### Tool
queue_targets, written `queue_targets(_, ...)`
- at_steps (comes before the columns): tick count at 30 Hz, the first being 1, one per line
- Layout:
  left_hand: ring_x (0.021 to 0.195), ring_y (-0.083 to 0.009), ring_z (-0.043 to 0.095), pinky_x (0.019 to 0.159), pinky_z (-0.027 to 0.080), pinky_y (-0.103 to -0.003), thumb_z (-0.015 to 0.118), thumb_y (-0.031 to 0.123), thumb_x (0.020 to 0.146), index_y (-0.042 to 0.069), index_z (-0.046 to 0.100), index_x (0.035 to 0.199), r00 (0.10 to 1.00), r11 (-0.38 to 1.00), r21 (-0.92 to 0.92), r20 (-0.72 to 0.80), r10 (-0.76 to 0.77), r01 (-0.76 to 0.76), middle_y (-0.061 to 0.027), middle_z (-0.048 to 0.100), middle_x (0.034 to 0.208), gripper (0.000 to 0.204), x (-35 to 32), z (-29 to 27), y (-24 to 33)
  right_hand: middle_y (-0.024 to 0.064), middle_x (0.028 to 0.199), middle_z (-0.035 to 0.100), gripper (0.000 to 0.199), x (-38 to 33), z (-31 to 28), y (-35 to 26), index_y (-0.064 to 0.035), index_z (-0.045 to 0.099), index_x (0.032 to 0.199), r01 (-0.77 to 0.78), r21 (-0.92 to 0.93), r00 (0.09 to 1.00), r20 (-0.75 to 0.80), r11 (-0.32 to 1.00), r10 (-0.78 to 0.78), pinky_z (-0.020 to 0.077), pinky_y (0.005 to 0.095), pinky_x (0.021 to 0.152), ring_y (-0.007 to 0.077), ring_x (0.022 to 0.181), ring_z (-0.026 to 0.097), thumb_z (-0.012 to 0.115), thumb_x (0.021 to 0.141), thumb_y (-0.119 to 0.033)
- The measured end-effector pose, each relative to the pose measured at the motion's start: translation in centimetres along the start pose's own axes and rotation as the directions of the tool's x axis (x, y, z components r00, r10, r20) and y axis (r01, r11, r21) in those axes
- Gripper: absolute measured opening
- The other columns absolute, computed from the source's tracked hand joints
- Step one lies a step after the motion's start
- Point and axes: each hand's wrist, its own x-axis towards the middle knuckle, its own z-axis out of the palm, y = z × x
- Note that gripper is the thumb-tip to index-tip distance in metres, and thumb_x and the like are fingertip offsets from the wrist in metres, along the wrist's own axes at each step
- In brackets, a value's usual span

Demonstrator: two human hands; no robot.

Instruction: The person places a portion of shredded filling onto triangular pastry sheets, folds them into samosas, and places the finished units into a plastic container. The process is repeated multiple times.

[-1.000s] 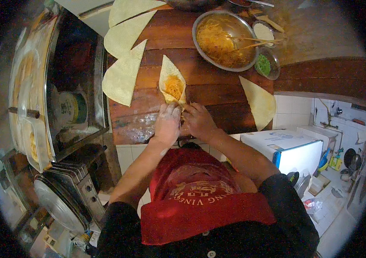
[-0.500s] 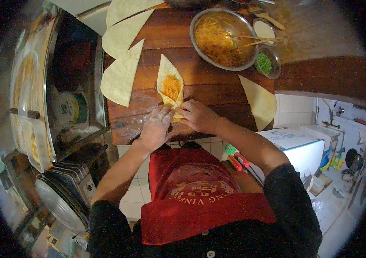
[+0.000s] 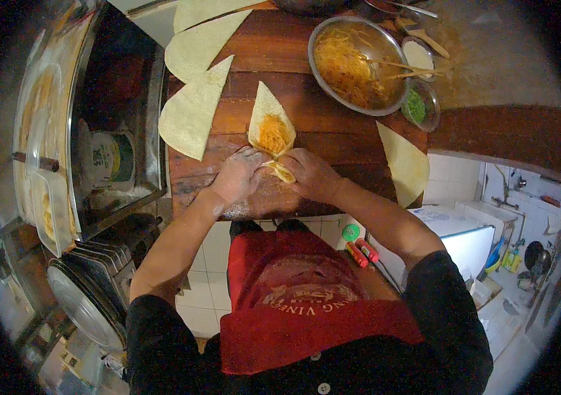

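A pale wedge of dough sheet (image 3: 265,100) lies on the wooden board in front of me, its pointed end away from me. Shredded orange filling (image 3: 272,133) sits on it, with the side edges raised around. My left hand (image 3: 238,175) presses curled fingers to the left of its near part. From the other side my right hand (image 3: 312,175) grips the same part. Between the hands, a twisted, narrow end of the dough shows. My fingertips are partly hidden against it.
More dough wedges (image 3: 191,115) lie at the board's left, and one wedge (image 3: 404,163) at its right edge. A steel bowl (image 3: 317,74) of shredded filling with chopsticks stands far right, beside a bowl of chopped greens (image 3: 415,106) and a bowl of white powder (image 3: 419,58).
My hands have spread slightly apart, and the dough's near end now shows between them as a twisted tail. The whole view has shifted a little.
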Motion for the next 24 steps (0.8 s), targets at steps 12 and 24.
queue_targets(12,0.087,-0.0346,0.061,0.072,0.05,-0.043,0.073,0.014,0.076,0.002,0.066,0.096,0.906,0.9,-0.29,-0.176,-0.385,0.326,-0.0171,0.065,0.087,0.024,0.8,0.9,2.0,0.0135,0.076,0.066,0.026,5.0,-2.7,2.3,0.0031,0.066,0.089,-0.537,0.278,0.816,0.41,0.796,0.407,0.0511,0.0401,0.068,0.0293,0.071,0.063,0.072,0.075,-0.019)
queue_targets(24,0.1,-0.0353,0.053,0.075,0.053,-0.04,0.059,0.012,0.078,-0.003,0.06,0.109,0.97,0.917,0.366,-0.23,-0.073,0.156,-0.0188,0.056,0.11,0.035,0.0,2.9,4.6,0.0141,0.076,0.069,0.034,7.1,-2.2,3.7,0.0024,0.067,0.082,-0.859,0.278,0.512,0.448,0.429,0.733,0.0512,0.0363,0.058,0.0225,0.062,0.063,0.081,0.07,-0.026)
